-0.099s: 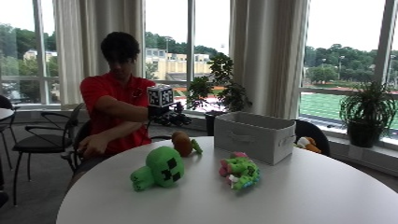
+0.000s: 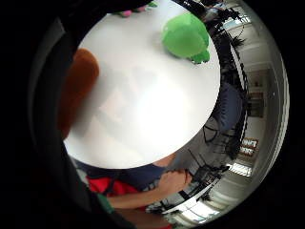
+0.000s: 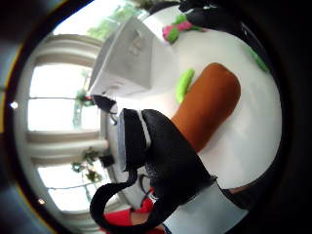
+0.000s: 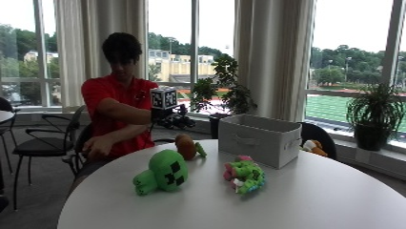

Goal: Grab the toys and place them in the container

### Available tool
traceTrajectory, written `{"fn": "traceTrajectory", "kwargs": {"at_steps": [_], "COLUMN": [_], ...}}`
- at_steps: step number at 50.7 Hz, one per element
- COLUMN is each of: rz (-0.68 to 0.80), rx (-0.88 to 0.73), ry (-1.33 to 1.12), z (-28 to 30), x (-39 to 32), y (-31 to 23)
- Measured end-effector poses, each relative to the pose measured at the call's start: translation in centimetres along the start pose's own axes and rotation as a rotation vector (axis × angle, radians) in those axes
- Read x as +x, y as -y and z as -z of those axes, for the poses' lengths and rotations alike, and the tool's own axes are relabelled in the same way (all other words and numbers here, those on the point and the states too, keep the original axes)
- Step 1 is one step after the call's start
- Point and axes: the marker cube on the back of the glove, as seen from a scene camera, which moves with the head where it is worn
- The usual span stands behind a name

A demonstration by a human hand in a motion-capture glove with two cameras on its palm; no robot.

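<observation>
Person in a red shirt sits at the round white table (image 4: 329, 200), right forearm held out level at chest height. The gloved right hand (image 4: 172, 120) hangs in the air above the brown toy (image 4: 185, 146), not touching it. From the outside view the fingers are too dark and small to read; in the thumb-side palm view one gloved finger (image 3: 161, 146) reaches out over the brown toy with nothing in it. Can't tell how wide the grip is.

The bare hand (image 4: 96, 147) rests low, at the table's edge by the lap.

Landmark is the white container (image 4: 258, 139), standing on the far side of the table:
- brown toy with a green leaf: just beside the container, on the person's side, lying on the table.
- green block-faced plush (image 4: 162, 172): nearer the camera than the brown toy, well apart from the container.
- pink-and-green toy (image 4: 244, 175): directly in front of the container, near it.

All three toys are on the table, outside the container.

Little-finger palm view: brown toy (image 2: 76, 90) at the hand's edge, green plush (image 2: 186, 37) across bare tabletop.
</observation>
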Motion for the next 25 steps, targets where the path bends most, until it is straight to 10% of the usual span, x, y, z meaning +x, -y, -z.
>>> {"fn": "traceTrajectory", "kwargs": {"at_steps": [25], "rz": [0.009], "rx": [-0.15], "ry": [0.094], "z": [-4.0], "x": [-2.4], "y": [1.6]}}
